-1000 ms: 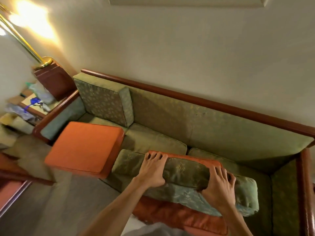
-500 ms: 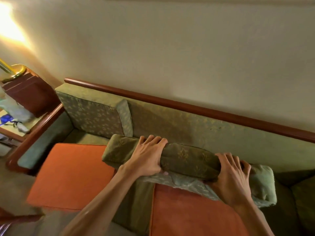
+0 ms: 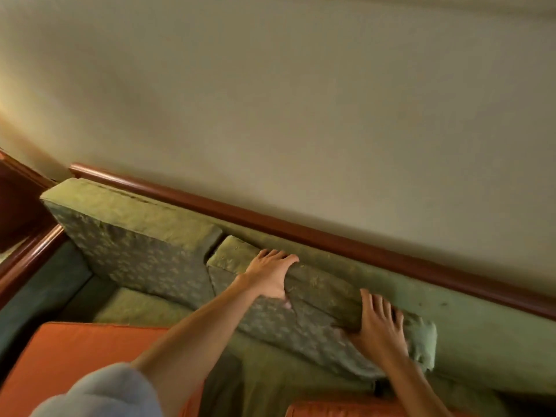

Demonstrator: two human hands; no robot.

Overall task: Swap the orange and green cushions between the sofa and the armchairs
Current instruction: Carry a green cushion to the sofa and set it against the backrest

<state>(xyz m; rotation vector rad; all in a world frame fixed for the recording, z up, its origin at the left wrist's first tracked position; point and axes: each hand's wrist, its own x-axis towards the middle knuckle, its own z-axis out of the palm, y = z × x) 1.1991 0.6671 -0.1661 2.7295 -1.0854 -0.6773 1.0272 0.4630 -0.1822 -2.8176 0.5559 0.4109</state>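
Left hand (image 3: 270, 273) grips green cushion (image 3: 316, 323) top edge; right hand (image 3: 379, 326) splayed flat on it, fingertips blurred; orange cushion (image 3: 75, 356) partly behind forearm.

The flat orange cushion (image 3: 75, 365) at the bottom left runs out of view, and a grey sleeve (image 3: 99, 392) covers part of it. Only a thin strip of a second orange cushion (image 3: 346, 410) shows at the bottom. The dark wooden thing (image 3: 18, 212) far left is cut off too.

Green cushion (image 3: 319, 299) under left hand (image 3: 270, 273) and right hand (image 3: 380, 329): olive, pale leafy print on front. Second cushion (image 3: 135, 245) left of them: same print. Orange cushion (image 3: 75, 362) below left hand: plain; rail (image 3: 301, 227) beyond both: red-brown.
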